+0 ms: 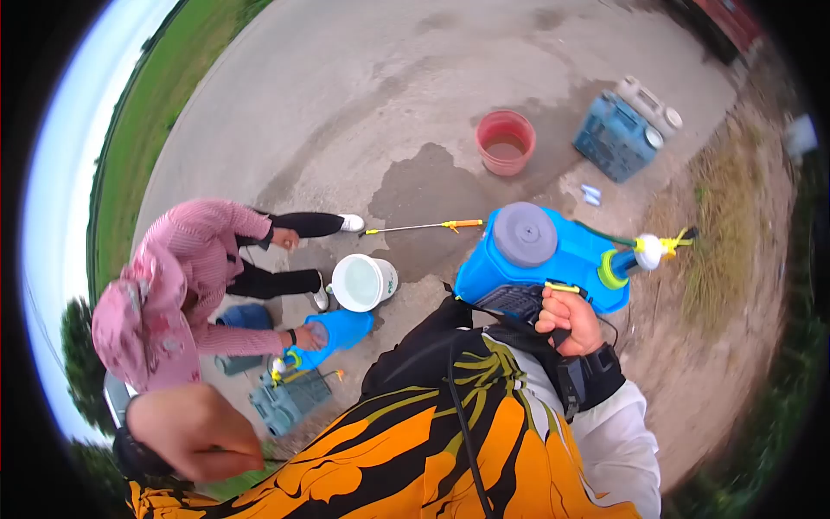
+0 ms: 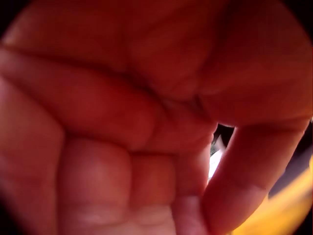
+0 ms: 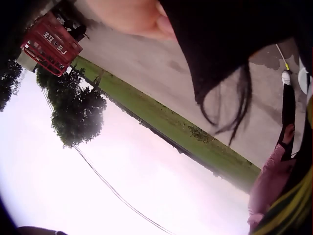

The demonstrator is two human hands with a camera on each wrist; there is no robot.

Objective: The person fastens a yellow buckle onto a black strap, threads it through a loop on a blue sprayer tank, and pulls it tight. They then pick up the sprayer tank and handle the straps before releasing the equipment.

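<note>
My right hand [image 1: 571, 322] is curled round a black strap beside the blue backpack sprayer [image 1: 566, 238], below its round grey lid [image 1: 525, 234]. A yellow piece [image 1: 562, 287] shows just above the fist. In the right wrist view, part of that hand [image 3: 134, 17] appears at the top beside black material; its grip is hidden there. My left hand [image 1: 197, 432] is at the lower left, away from the sprayer. Close up in the left wrist view, its fingers [image 2: 95, 171] curl in toward the palm, with nothing visible in them.
A person in pink [image 1: 186, 259] bends over a second blue sprayer [image 1: 341, 336] beside a white bucket [image 1: 363, 283]. A spray wand [image 1: 415, 228] lies on the ground. Farther off are a red bucket [image 1: 506, 143] and blue jerrycans [image 1: 616, 137]. A red vehicle [image 3: 51, 43] is in the distance.
</note>
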